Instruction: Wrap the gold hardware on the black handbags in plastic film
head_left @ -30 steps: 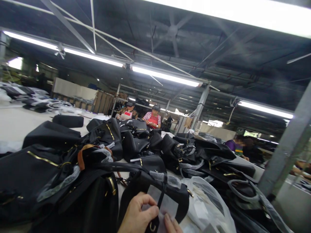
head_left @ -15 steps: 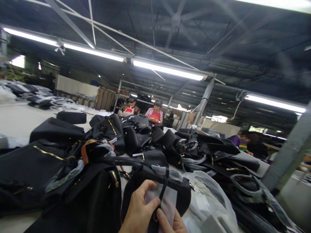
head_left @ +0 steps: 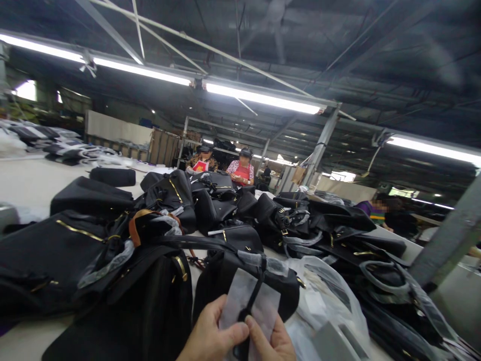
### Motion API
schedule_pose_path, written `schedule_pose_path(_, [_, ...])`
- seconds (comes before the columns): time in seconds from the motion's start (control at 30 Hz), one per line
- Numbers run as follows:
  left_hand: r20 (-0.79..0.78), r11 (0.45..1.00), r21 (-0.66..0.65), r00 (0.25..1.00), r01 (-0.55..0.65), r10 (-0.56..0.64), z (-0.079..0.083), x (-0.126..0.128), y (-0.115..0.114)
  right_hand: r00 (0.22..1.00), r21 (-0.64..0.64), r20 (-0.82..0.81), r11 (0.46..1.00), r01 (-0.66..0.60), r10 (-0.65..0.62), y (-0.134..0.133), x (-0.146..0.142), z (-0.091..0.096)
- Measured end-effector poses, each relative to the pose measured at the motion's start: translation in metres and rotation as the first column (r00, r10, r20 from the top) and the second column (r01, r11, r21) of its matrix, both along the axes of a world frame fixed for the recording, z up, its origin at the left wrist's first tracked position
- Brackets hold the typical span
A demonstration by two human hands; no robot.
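Observation:
My left hand (head_left: 209, 335) and my right hand (head_left: 271, 339) meet at the bottom edge, thumbs pinched together on a thin black strap (head_left: 251, 304). The strap lies over a sheet of white wrapping paper (head_left: 268, 306) that both hands grip. Strap and paper belong to a black handbag (head_left: 218, 281) standing right in front of me, its handle wrapped in clear plastic. Only the upper parts of both hands show.
Many black handbags with gold fittings (head_left: 165, 200) are heaped across a long pale table (head_left: 26, 185). A clear plastic bag (head_left: 326, 296) lies to the right. Two seated people (head_left: 240, 173) work at the far end; another person (head_left: 379, 210) sits right. A grey post (head_left: 447, 240) stands at right.
The view tilted slightly down and the hands rose into it. My right hand came up beside the left, and both thumbs now pinch the strap over the paper.

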State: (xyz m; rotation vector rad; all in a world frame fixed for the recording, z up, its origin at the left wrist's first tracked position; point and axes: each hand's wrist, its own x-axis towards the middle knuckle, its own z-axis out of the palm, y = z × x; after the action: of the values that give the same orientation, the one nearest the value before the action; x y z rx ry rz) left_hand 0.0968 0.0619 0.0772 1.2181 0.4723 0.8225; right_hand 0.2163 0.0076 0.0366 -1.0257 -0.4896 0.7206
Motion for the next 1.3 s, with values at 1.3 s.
schedule_pose_path(1.3, [0.222,0.926,-0.375,0.967,-0.03,0.122,-0.033,-0.019,0.004,0.768,-0.259,0.153,0.775,-0.576,0.622,0.01,0.043,0.083])
